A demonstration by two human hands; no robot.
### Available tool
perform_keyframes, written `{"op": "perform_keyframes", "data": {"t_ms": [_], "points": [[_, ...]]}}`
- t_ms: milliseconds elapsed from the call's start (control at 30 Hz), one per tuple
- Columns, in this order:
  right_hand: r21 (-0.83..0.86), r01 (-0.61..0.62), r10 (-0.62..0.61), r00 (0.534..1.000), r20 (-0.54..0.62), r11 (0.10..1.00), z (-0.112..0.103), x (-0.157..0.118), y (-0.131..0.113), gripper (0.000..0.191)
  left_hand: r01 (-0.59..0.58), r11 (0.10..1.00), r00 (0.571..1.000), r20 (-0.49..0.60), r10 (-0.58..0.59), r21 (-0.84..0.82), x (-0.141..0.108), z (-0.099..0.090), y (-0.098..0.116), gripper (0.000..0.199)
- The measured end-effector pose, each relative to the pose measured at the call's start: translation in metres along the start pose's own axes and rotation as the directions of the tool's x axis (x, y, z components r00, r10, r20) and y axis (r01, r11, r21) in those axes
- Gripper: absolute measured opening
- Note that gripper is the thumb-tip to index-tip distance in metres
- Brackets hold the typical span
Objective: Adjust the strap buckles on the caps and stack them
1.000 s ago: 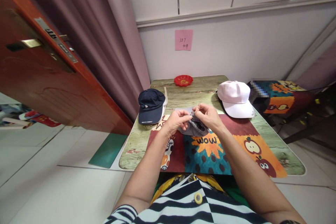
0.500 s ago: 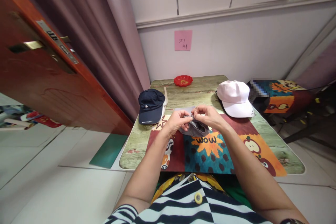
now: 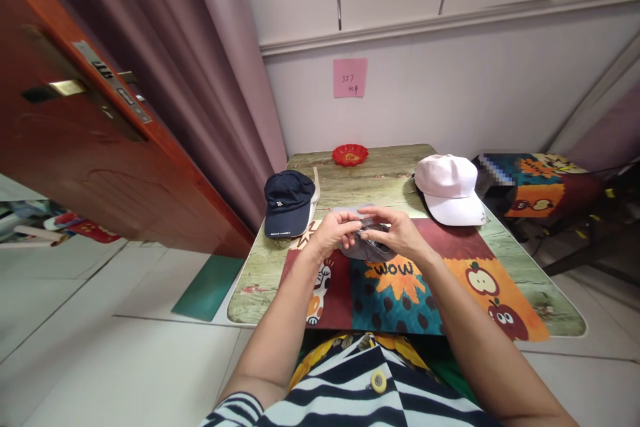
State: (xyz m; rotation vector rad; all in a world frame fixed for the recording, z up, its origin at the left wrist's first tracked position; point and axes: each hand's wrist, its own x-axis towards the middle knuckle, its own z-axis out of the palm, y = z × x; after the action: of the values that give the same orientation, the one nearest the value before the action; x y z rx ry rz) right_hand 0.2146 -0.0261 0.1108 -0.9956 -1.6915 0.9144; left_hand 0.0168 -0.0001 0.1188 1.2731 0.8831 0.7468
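Observation:
A grey cap (image 3: pixel 369 253) lies on the patterned mat in front of me, its inside partly visible below my fingers. My left hand (image 3: pixel 336 235) is closed in a pinch on the cap's edge, at what looks like its strap. On the other side, my right hand (image 3: pixel 396 232) has its thumb and fingers apart around the cap's edge, the thumb tip near the strap. My fingers hide the small fastening between them. A navy cap (image 3: pixel 287 203) sits to the left and a pale pink cap (image 3: pixel 447 188) to the right.
The wood-patterned table (image 3: pixel 257 290) carries a colourful mat (image 3: pixel 400 307). At its back stands a red scalloped dish (image 3: pixel 350 155). A pink note (image 3: pixel 349 78) is stuck on the wall. A brown door (image 3: pixel 100 167) and a mauve curtain (image 3: pixel 225 80) are on the left.
My right thumb and fingers have spread apart from their pinch at the strap. My left hand keeps its pinch with little movement. The other caps stay put.

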Motion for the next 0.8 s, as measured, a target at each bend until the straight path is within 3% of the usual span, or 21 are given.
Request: {"op": "perform_keyframes", "data": {"t_ms": [100, 167, 233, 300, 433, 500, 633, 800], "points": [[-0.108, 0.031, -0.036, 0.998, -0.046, 0.994, 0.003, 0.0, 0.006, 0.028, 0.001, 1.0, 1.0, -0.031, 0.0, 0.018, -0.001, 0.003, 0.003, 0.033], [-0.145, 0.018, -0.035, 0.993, -0.113, 0.989, 0.005, 0.001, 0.01, 0.026, -0.057, 0.998, 0.983, -0.171, 0.06, 0.023, -0.002, 0.007, 0.005, 0.037], [-0.159, 0.011, -0.038, 0.985, -0.166, 0.987, 0.006, 0.002, 0.013, 0.028, -0.146, 0.988, 0.923, -0.354, 0.152, 0.042, -0.003, 0.01, 0.008, 0.038], [-0.172, 0.016, -0.049, 0.98, -0.192, 0.985, 0.008, 0.002, 0.014, 0.029, -0.186, 0.98, 0.881, -0.429, 0.2, 0.074, -0.006, 0.014, 0.011, 0.034], [-0.185, 0.035, -0.077, 0.97, -0.229, 0.982, 0.012, 0.001, 0.011, 0.025, -0.087, 0.994, 0.957, -0.272, 0.1, 0.06, -0.012, 0.021, 0.015, 0.035], [-0.188, 0.039, -0.083, 0.969, -0.232, 0.981, 0.012, 0.0, 0.009, 0.023, -0.056, 0.998, 0.971, -0.23, 0.06, 0.022, -0.012, 0.024, 0.014, 0.036], [-0.23, 0.033, -0.086, 0.971, -0.222, 0.973, 0.01, -0.001, 0.005, 0.023, -0.049, 0.996, 0.979, -0.2, 0.032, -0.08, -0.008, 0.022, 0.008, 0.034], [-0.251, 0.011, -0.072, 0.97, -0.233, 0.968, 0.003, -0.003, 0.008, 0.025, -0.058, 0.993, 0.948, -0.318, 0.024, -0.099, -0.004, 0.008, 0.0, 0.029]]}}
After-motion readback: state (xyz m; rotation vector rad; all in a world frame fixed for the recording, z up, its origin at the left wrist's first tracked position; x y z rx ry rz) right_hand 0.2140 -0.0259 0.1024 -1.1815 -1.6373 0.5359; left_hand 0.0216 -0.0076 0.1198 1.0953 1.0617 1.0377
